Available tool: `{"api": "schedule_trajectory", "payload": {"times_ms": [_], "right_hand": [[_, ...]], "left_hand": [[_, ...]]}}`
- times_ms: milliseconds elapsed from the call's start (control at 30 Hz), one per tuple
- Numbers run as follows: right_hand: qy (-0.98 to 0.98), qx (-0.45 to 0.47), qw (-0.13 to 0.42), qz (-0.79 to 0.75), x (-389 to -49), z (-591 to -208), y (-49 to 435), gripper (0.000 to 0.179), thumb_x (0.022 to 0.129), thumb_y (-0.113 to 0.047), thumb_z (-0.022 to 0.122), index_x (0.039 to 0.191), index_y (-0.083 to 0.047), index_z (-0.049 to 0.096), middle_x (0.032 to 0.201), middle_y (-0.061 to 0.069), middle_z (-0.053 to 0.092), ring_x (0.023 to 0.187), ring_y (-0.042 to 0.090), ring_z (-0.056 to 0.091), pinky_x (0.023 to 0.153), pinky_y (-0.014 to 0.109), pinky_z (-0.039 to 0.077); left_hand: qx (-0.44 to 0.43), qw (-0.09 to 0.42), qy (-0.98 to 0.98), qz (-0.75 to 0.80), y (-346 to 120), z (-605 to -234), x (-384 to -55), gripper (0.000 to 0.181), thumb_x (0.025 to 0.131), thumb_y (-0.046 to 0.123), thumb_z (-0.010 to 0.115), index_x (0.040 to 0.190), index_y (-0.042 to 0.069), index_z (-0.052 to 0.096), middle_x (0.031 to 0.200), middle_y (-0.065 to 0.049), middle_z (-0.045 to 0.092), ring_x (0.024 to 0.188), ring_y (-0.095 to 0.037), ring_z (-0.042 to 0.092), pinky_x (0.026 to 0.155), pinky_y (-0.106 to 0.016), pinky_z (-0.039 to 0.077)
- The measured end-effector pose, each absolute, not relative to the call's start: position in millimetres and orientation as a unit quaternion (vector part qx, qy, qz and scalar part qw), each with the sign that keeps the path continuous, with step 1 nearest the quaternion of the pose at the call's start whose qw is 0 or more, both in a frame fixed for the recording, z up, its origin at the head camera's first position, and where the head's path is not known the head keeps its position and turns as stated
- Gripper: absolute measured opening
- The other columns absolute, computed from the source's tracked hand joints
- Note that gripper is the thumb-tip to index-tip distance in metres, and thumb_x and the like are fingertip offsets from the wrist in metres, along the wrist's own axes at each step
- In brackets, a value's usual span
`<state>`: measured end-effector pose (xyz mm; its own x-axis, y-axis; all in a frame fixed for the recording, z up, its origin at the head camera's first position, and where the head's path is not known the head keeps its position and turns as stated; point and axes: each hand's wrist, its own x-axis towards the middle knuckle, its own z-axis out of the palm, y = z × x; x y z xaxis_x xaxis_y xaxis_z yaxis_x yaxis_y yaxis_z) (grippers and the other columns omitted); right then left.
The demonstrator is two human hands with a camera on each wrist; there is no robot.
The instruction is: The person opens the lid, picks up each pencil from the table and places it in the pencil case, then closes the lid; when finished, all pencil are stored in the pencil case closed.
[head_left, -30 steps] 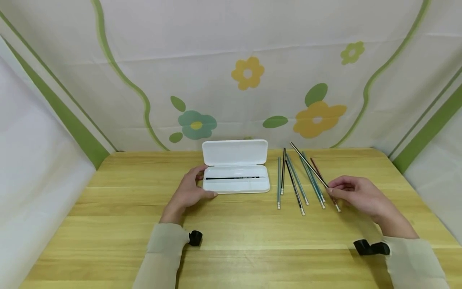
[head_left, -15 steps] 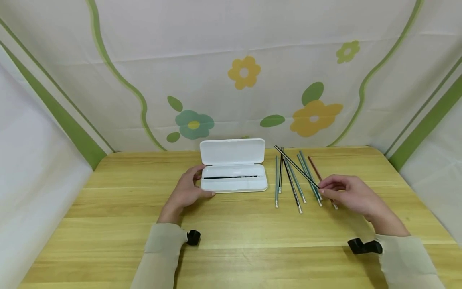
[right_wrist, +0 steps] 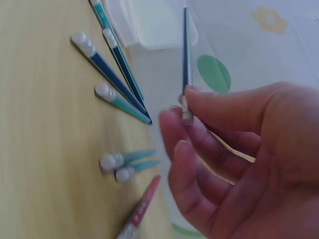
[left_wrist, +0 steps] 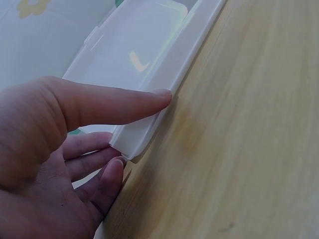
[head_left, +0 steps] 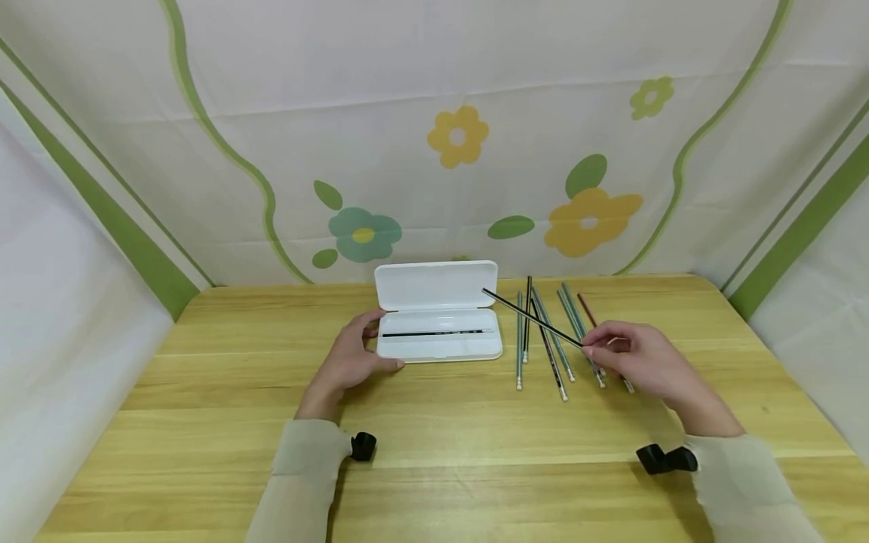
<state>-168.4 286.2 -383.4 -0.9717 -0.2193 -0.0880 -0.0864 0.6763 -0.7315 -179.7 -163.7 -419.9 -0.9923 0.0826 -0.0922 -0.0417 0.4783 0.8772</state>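
My right hand [head_left: 641, 358] pinches a dark pencil [head_left: 532, 317] near its white eraser end, between thumb and fingertips. The pencil slants up and left over other pencils, and its far tip overlaps the lid of a white pencil case [head_left: 440, 351] in the head view. My left hand [head_left: 353, 360] holds the left end of that case, thumb along the front edge [left_wrist: 162, 97] and the other fingers around the end. With its lid raised, the case has one black pencil [head_left: 434, 332] lying lengthwise inside.
Several loose pencils lie on the wooden table [head_left: 448, 437] right of the case: teal ones [head_left: 520, 339], black ones [head_left: 551, 354] and a reddish one [head_left: 587, 309], partly behind the right hand. A flower-printed cloth [head_left: 380, 98] stands behind the table's back edge.
My right hand has carried the dark pencil leftward, turning it flatter, so its tip now reaches toward the case. The left hand stays on the case.
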Motion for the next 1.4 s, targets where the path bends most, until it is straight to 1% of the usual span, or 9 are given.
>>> {"api": "schedule_trajectory", "payload": {"times_ms": [133, 267, 367, 467, 667, 767, 900, 1167, 1400], "right_hand": [[0.923, -0.103, 0.052, -0.366, -175, -378, 270, 0.022, 0.105, -0.027, 0.071, 0.120, -0.011, 0.077, 0.106, 0.008, 0.077, 0.090, 0.019, 0.067, 0.069, 0.030, 0.052], [0.926, -0.138, 0.022, -0.350, -188, -373, 253, 0.015, 0.104, -0.022, 0.073, 0.114, -0.013, 0.079, 0.103, 0.006, 0.078, 0.090, 0.019, 0.066, 0.071, 0.029, 0.052], [0.925, -0.162, 0.015, -0.342, -200, -373, 239, 0.011, 0.103, -0.018, 0.074, 0.110, -0.014, 0.081, 0.102, 0.005, 0.078, 0.089, 0.019, 0.066, 0.070, 0.029, 0.052], [0.922, -0.183, 0.021, -0.339, -211, -374, 226, 0.010, 0.101, -0.015, 0.075, 0.108, -0.012, 0.081, 0.102, 0.005, 0.078, 0.090, 0.019, 0.067, 0.072, 0.031, 0.053], [0.914, -0.213, 0.032, -0.343, -226, -380, 198, 0.008, 0.100, -0.013, 0.076, 0.104, -0.010, 0.082, 0.099, 0.005, 0.079, 0.087, 0.019, 0.066, 0.077, 0.033, 0.052], [0.911, -0.211, 0.040, -0.353, -232, -385, 187, 0.008, 0.100, -0.011, 0.076, 0.103, -0.008, 0.081, 0.098, 0.007, 0.078, 0.086, 0.019, 0.066, 0.077, 0.033, 0.053], [0.908, -0.205, 0.051, -0.361, -240, -391, 176, 0.007, 0.099, -0.009, 0.076, 0.103, -0.007, 0.082, 0.098, 0.009, 0.078, 0.086, 0.021, 0.066, 0.076, 0.033, 0.053], [0.908, -0.197, 0.065, -0.363, -249, -399, 167, 0.006, 0.098, -0.014, 0.079, 0.101, -0.011, 0.084, 0.096, 0.006, 0.079, 0.080, 0.019, 0.062, 0.072, 0.034, 0.051], [0.905, -0.208, 0.068, -0.365, -253, -404, 163, 0.005, 0.096, -0.012, 0.080, 0.100, -0.011, 0.084, 0.094, 0.005, 0.079, 0.077, 0.017, 0.061, 0.073, 0.033, 0.051]], "left_hand": [[0.010, 0.061, 0.856, 0.513, -164, -420, -179, 0.091, 0.079, 0.006, 0.093, 0.159, 0.007, 0.048, 0.155, -0.021, 0.051, 0.136, -0.041, 0.049, 0.114, -0.057, 0.043], [0.005, 0.060, 0.857, 0.511, -165, -421, -178, 0.092, 0.079, 0.007, 0.093, 0.159, 0.007, 0.048, 0.155, -0.020, 0.051, 0.137, -0.041, 0.048, 0.114, -0.056, 0.043], [0.003, 0.058, 0.858, 0.511, -166, -422, -178, 0.092, 0.079, 0.006, 0.093, 0.159, 0.007, 0.048, 0.154, -0.021, 0.051, 0.137, -0.041, 0.048, 0.113, -0.056, 0.044], [0.008, 0.058, 0.858, 0.511, -166, -424, -177, 0.092, 0.078, 0.005, 0.093, 0.159, 0.006, 0.048, 0.154, -0.022, 0.052, 0.136, -0.041, 0.049, 0.113, -0.056, 0.045], [0.006, 0.057, 0.856, 0.515, -164, -427, -176, 0.093, 0.077, 0.005, 0.093, 0.159, 0.006, 0.048, 0.155, -0.021, 0.051, 0.135, -0.041, 0.049, 0.114, -0.057, 0.042], [0.006, 0.055, 0.854, 0.518, -163, -428, -177, 0.093, 0.077, 0.005, 0.093, 0.159, 0.006, 0.049, 0.156, -0.021, 0.050, 0.135, -0.041, 0.048, 0.113, -0.056, 0.042], [0.007, 0.051, 0.856, 0.514, -162, -428, -178, 0.093, 0.077, 0.005, 0.093, 0.159, 0.006, 0.049, 0.156, -0.021, 0.050, 0.134, -0.040, 0.048, 0.109, -0.052, 0.045], [0.018, 0.048, 0.848, 0.528, -159, -429, -180, 0.093, 0.077, 0.001, 0.093, 0.159, 0.005, 0.049, 0.151, -0.022, 0.053, 0.132, -0.038, 0.049, 0.100, -0.045, 0.052], [0.021, 0.046, 0.844, 0.534, -157, -428, -181, 0.093, 0.077, -0.001, 0.092, 0.158, 0.004, 0.049, 0.151, -0.022, 0.053, 0.131, -0.038, 0.048, 0.099, -0.043, 0.053]]}}
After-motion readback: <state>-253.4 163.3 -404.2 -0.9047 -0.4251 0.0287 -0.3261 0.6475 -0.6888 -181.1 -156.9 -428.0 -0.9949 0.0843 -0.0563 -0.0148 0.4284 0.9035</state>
